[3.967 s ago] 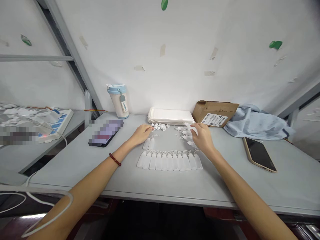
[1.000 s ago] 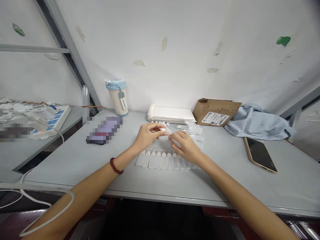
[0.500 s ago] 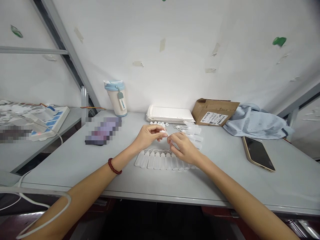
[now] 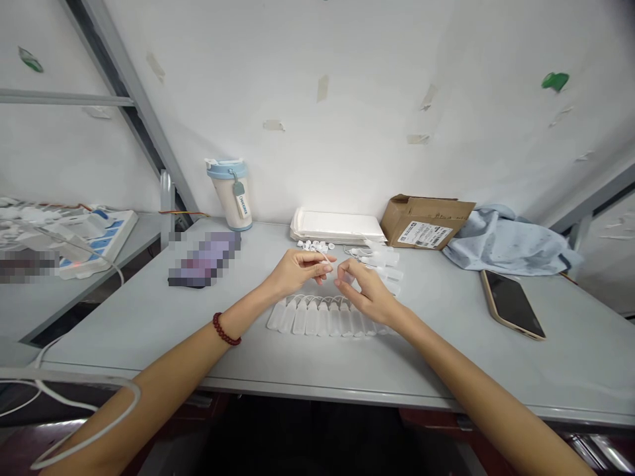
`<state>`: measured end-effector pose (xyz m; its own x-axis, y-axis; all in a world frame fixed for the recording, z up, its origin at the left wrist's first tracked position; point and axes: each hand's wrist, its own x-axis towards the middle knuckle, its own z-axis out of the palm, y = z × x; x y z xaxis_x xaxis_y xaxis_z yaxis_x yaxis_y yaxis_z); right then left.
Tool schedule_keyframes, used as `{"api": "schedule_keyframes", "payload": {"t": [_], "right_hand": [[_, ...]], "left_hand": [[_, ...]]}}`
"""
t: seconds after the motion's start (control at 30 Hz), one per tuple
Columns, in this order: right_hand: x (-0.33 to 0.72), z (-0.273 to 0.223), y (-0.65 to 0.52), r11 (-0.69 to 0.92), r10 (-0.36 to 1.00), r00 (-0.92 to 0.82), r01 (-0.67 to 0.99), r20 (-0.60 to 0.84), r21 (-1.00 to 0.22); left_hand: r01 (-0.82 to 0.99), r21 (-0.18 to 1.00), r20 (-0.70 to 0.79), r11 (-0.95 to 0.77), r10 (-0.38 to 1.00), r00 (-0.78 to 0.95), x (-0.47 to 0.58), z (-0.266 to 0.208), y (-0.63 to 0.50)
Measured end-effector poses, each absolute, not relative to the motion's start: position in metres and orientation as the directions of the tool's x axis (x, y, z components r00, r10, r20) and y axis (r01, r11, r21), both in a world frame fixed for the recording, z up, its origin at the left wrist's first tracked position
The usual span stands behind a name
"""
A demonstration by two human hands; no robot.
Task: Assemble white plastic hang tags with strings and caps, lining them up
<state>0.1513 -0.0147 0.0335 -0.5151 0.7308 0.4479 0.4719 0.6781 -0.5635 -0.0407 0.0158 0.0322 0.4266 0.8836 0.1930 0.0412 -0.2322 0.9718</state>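
Observation:
My left hand is closed in a pinch on a small white piece, which barely shows between thumb and fingers; its exact kind is hidden. Just to the right, my right hand has its fingers curled and bent toward the left fingertips, with a narrow gap between the hands. What it grips, if anything, is too small to make out. Below both hands lies a row of translucent white tube-shaped bottles with thin white cord loops at their tops. Behind the left fingers are several small white caps.
More translucent bottles lie beyond my right hand. Along the wall stand a lidded cup, a stack of white packets, a cardboard box and a blue cloth. A phone lies right, a pixelated item left.
My right hand's fingers have drawn slightly apart from my left fingertips and changed their curl. My left hand stays nearly in place, still pinching the white piece.

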Motion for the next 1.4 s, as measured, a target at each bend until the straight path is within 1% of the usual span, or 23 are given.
{"api": "schedule_keyframes", "payload": {"t": [0.2, 0.33, 0.43, 0.5, 0.6, 0.7, 0.77, 0.87, 0.93, 1.0, 1.2, 1.3, 1.4], "right_hand": [[0.151, 0.032, -0.012, 0.52, 0.835, -0.416, 0.379, 0.362, -0.765], [0.149, 0.036, -0.014, 0.383, 0.866, -0.432, 0.25, 0.252, -0.889], [0.148, 0.039, -0.015, 0.285, 0.877, -0.447, 0.182, 0.179, -0.941], [0.148, 0.04, -0.014, 0.245, 0.882, -0.446, 0.154, 0.154, -0.957], [0.148, 0.04, -0.013, 0.237, 0.884, -0.44, 0.131, 0.158, -0.962], [0.148, 0.038, -0.011, 0.24, 0.888, -0.425, 0.11, 0.172, -0.965], [0.148, 0.037, -0.011, 0.244, 0.89, -0.418, 0.095, 0.183, -0.965], [0.147, 0.036, -0.011, 0.261, 0.888, -0.411, 0.087, 0.204, -0.961], [0.147, 0.036, -0.012, 0.264, 0.888, -0.41, 0.087, 0.207, -0.961], [0.147, 0.035, -0.011, 0.249, 0.889, -0.415, 0.087, 0.192, -0.965], [0.149, 0.037, -0.01, 0.123, 0.906, -0.412, 0.039, 0.096, -0.992], [0.149, 0.038, -0.009, 0.098, 0.914, -0.398, 0.02, 0.082, -0.995], [0.148, 0.039, -0.009, 0.101, 0.915, -0.392, 0.004, 0.092, -0.995]], "left_hand": [[0.081, 0.966, 0.196, -0.247, 0.897, 0.396, -0.04, 0.039, 0.012], [0.079, 0.982, 0.129, -0.17, 0.918, 0.376, -0.04, 0.043, 0.01], [0.058, 0.986, 0.122, -0.155, 0.917, 0.379, -0.04, 0.042, 0.01], [0.042, 0.983, 0.152, -0.18, 0.917, 0.369, -0.039, 0.04, 0.011], [0.05, 0.976, 0.181, -0.21, 0.92, 0.348, -0.038, 0.039, 0.011], [0.036, 0.982, 0.16, -0.183, 0.924, 0.347, -0.038, 0.04, 0.011], [-0.012, 0.989, 0.141, -0.146, 0.927, 0.349, -0.038, 0.041, 0.01], [-0.047, 0.998, 0.056, -0.041, 0.916, 0.398, -0.039, 0.041, 0.01], [-0.005, 0.999, -0.029, 0.034, 0.895, 0.445, -0.04, 0.041, 0.011], [0.041, 0.998, -0.067, 0.054, 0.883, 0.465, -0.04, 0.04, 0.011], [0.046, 0.993, 0.074, -0.108, 0.879, 0.472, -0.04, 0.039, 0.01], [0.035, 0.992, 0.09, -0.119, 0.885, 0.457, -0.04, 0.037, 0.011], [0.028, 0.997, 0.055, -0.077, 0.884, 0.464, -0.039, 0.037, 0.011]]}}
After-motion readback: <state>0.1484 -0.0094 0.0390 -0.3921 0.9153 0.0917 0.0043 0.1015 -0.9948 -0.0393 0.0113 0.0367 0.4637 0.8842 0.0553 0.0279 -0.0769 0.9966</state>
